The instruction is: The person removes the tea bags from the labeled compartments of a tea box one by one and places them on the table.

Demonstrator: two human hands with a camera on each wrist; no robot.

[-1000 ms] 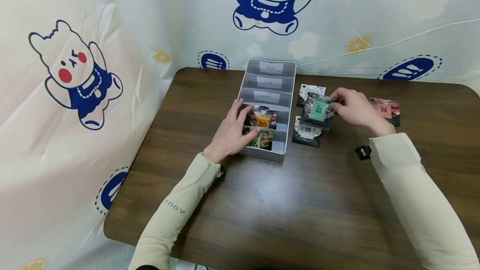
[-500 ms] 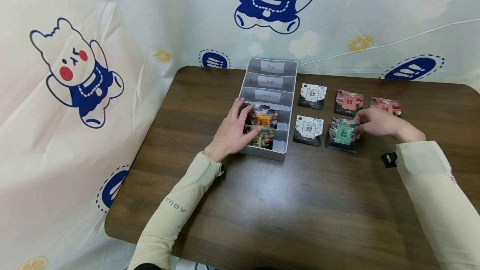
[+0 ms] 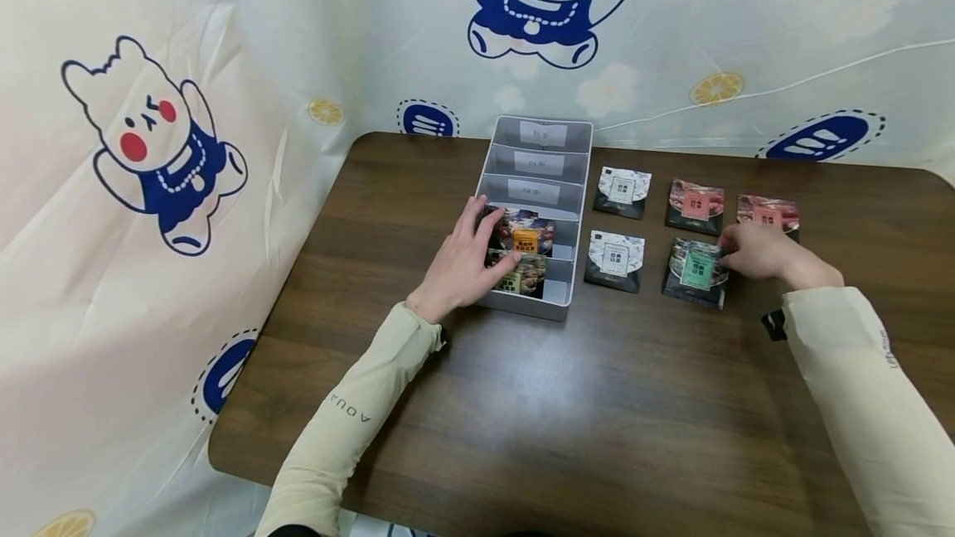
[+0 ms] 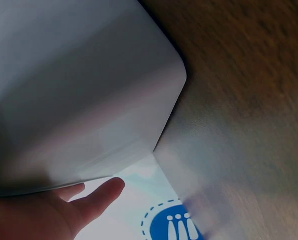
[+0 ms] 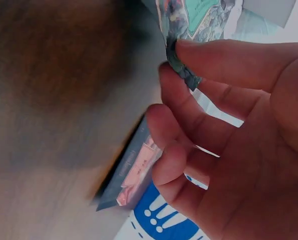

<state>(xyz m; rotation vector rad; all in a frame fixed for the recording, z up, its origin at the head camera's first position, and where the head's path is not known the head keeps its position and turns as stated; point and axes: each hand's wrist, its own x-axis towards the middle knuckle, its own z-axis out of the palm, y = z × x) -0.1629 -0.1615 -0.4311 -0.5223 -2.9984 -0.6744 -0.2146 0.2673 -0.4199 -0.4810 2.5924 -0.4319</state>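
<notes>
With thumb and forefinger my right hand (image 3: 764, 253) pinches the edge of a green-labelled tea bag packet (image 3: 697, 272) low over the table. The right wrist view shows the same green-labelled packet (image 5: 201, 15) between thumb and finger. My left hand (image 3: 462, 263) rests with spread fingers across the left side of a grey divided box (image 3: 563, 312). Beneath its fingers, an orange-labelled packet (image 3: 525, 240) and a yellow-green-labelled packet (image 3: 511, 282) stand in the two nearest compartments. The three far compartments carry white paper labels (image 3: 539, 162).
Two white packets, the far one (image 3: 622, 191) and the near one (image 3: 615, 259), lie right of the box. Beyond the green one lie two red-labelled packets, one open to view (image 3: 695, 205), the other (image 3: 768, 210) partly behind my right hand. A printed curtain (image 3: 418, 40) stands behind the table (image 3: 522, 421).
My right hand has carried the green-labelled packet rightward from over the white packets, uncovering them and a red-labelled one, and lowered it to the table. My left hand has stayed on the box.
</notes>
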